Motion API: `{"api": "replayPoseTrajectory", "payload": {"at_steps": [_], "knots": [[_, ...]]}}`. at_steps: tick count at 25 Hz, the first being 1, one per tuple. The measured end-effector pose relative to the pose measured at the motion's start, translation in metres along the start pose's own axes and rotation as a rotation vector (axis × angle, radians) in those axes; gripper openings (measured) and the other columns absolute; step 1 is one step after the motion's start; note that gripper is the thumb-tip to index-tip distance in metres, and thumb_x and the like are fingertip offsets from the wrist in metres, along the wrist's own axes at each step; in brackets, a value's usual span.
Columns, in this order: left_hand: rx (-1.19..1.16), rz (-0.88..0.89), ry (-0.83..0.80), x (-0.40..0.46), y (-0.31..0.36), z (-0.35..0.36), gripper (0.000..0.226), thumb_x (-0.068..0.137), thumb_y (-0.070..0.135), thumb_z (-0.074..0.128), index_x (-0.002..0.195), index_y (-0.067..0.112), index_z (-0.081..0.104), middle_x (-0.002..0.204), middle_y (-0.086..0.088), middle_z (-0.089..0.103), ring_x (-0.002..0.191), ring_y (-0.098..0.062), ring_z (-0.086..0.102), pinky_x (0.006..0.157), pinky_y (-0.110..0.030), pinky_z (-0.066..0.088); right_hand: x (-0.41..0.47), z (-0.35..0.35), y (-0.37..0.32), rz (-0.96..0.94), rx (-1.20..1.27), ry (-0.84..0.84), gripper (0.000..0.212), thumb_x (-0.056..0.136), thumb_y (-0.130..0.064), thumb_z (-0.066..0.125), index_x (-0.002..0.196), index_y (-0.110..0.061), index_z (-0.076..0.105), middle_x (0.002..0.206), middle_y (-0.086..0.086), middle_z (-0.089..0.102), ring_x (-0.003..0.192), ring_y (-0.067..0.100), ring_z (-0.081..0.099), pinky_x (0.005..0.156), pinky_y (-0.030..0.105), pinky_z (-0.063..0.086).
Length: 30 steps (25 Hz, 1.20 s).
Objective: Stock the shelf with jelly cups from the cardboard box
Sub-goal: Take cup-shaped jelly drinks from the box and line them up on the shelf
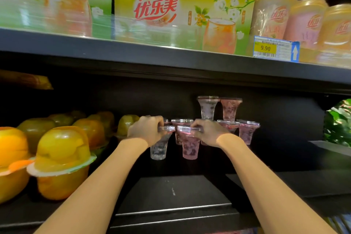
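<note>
Lower shelf, head view, read from the left of the frame. At lower left stand the fruit cups (63,150), domed lids up and packed side by side, so the row takes no room from the jelly bay. At centre, your left hand (145,131) curls over the rim of a clear jelly cup (159,147); you grip it by the wide lid edge, probably because the narrow foot offers little to hold. Just beside it, your right hand (210,132) grips a pink jelly cup (190,148) the same way. Both cups hang upright above the bare shelf floor (171,192), ahead of the stocked cups. Those stocked cups (247,131) stand at centre right against the back wall, with two more (218,107) stacked on their flat lids; building from the back likely keeps the front open for your reach. At upper right, a price tag (275,48) hangs on the upper shelf edge (95,43), below boxed and loose drink cups. The cardboard box is not in view. Judged stage: placing, cups not yet set down.
</note>
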<state>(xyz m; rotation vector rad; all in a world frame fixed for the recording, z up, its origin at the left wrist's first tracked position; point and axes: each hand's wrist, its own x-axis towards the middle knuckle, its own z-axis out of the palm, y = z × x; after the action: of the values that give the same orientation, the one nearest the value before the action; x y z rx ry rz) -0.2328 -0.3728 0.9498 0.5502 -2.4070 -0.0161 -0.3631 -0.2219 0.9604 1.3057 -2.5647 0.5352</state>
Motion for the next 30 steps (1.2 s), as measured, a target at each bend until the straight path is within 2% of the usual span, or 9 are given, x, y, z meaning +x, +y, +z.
{"api": "replayPoseTrajectory", "payload": {"at_steps": [4, 6, 11, 20, 23, 25, 26, 28, 30], "knots": [[-0.012, -0.002, -0.044, 0.015, -0.001, 0.008, 0.011, 0.089, 0.036, 0.057, 0.090, 0.025, 0.054, 0.093, 0.001, 0.060, 0.088, -0.018, 0.058, 0.079, -0.036, 0.052, 0.018, 0.004, 0.003, -0.035, -0.025, -0.002, 0.028, 0.096, -0.035, 0.046, 0.121, -0.025, 0.054, 0.129, 0.001, 0.053, 0.120, 0.024, 0.049, 0.103, 0.046, 0.038], [0.022, -0.013, -0.042, 0.022, 0.000, 0.010, 0.011, 0.088, 0.035, 0.057, 0.089, 0.025, 0.053, 0.092, 0.000, 0.061, 0.085, -0.018, 0.058, 0.073, -0.033, 0.051, 0.026, 0.005, 0.004, -0.033, -0.048, 0.008, 0.028, 0.096, -0.035, 0.047, 0.121, -0.027, 0.055, 0.131, 0.002, 0.049, 0.122, 0.025, 0.047, 0.104, 0.048, 0.037], [0.084, -0.035, -0.022, 0.029, 0.002, 0.020, 0.013, 0.090, 0.039, 0.055, 0.088, 0.027, 0.048, 0.083, 0.004, 0.054, 0.077, -0.013, 0.052, 0.057, -0.024, 0.038, 0.033, 0.019, 0.011, -0.032, -0.032, 0.072, 0.025, 0.097, -0.038, 0.044, 0.118, -0.030, 0.055, 0.123, 0.002, 0.052, 0.115, 0.023, 0.051, 0.096, 0.044, 0.043], [0.118, 0.010, 0.013, 0.026, 0.000, 0.023, 0.018, 0.090, 0.042, 0.053, 0.097, 0.026, 0.052, 0.085, 0.004, 0.051, 0.079, -0.013, 0.053, 0.057, -0.023, 0.038, 0.033, 0.027, 0.016, -0.026, 0.014, 0.105, 0.030, 0.097, -0.038, 0.043, 0.125, -0.030, 0.052, 0.125, 0.002, 0.052, 0.119, 0.023, 0.049, 0.099, 0.043, 0.041], [0.120, 0.015, -0.010, 0.020, 0.000, 0.021, 0.025, 0.090, 0.038, 0.055, 0.111, 0.025, 0.053, 0.095, 0.002, 0.053, 0.091, -0.018, 0.058, 0.067, -0.026, 0.044, 0.030, 0.024, 0.014, -0.022, 0.044, 0.091, 0.033, 0.099, -0.033, 0.041, 0.130, -0.029, 0.049, 0.131, 0.003, 0.051, 0.122, 0.023, 0.048, 0.101, 0.042, 0.041], [0.145, 0.004, -0.089, 0.014, -0.002, 0.021, 0.038, 0.090, 0.034, 0.055, 0.125, 0.023, 0.047, 0.114, -0.004, 0.054, 0.104, -0.023, 0.057, 0.079, -0.032, 0.046, 0.022, 0.024, 0.013, -0.026, 0.017, 0.038, 0.040, 0.100, -0.030, 0.040, 0.140, -0.028, 0.039, 0.144, 0.006, 0.041, 0.130, 0.027, 0.041, 0.108, 0.044, 0.035], [0.162, -0.002, -0.161, 0.010, -0.003, 0.020, 0.048, 0.089, 0.035, 0.054, 0.133, 0.023, 0.039, 0.128, -0.007, 0.049, 0.114, -0.026, 0.052, 0.087, -0.035, 0.045, 0.016, 0.023, 0.012, -0.022, -0.005, 0.017, 0.045, 0.100, -0.029, 0.040, 0.144, -0.028, 0.031, 0.151, 0.006, 0.032, 0.136, 0.028, 0.034, 0.111, 0.045, 0.031], [0.163, -0.023, -0.302, 0.002, -0.002, 0.016, 0.067, 0.089, 0.038, 0.053, 0.145, 0.023, 0.018, 0.152, -0.008, 0.021, 0.133, -0.030, 0.033, 0.102, -0.041, 0.035, 0.000, 0.018, 0.010, -0.006, -0.050, 0.023, 0.054, 0.098, -0.028, 0.043, 0.148, -0.028, 0.021, 0.157, 0.004, 0.017, 0.141, 0.028, 0.025, 0.113, 0.045, 0.027], [0.174, -0.044, -0.307, -0.007, 0.005, 0.012, 0.071, 0.089, 0.041, 0.052, 0.146, 0.024, 0.013, 0.155, -0.007, 0.009, 0.138, -0.030, 0.025, 0.107, -0.043, 0.030, -0.014, 0.010, 0.011, 0.001, -0.085, 0.046, 0.056, 0.097, -0.028, 0.045, 0.147, -0.027, 0.021, 0.156, 0.002, 0.018, 0.139, 0.028, 0.029, 0.110, 0.045, 0.032]]}}
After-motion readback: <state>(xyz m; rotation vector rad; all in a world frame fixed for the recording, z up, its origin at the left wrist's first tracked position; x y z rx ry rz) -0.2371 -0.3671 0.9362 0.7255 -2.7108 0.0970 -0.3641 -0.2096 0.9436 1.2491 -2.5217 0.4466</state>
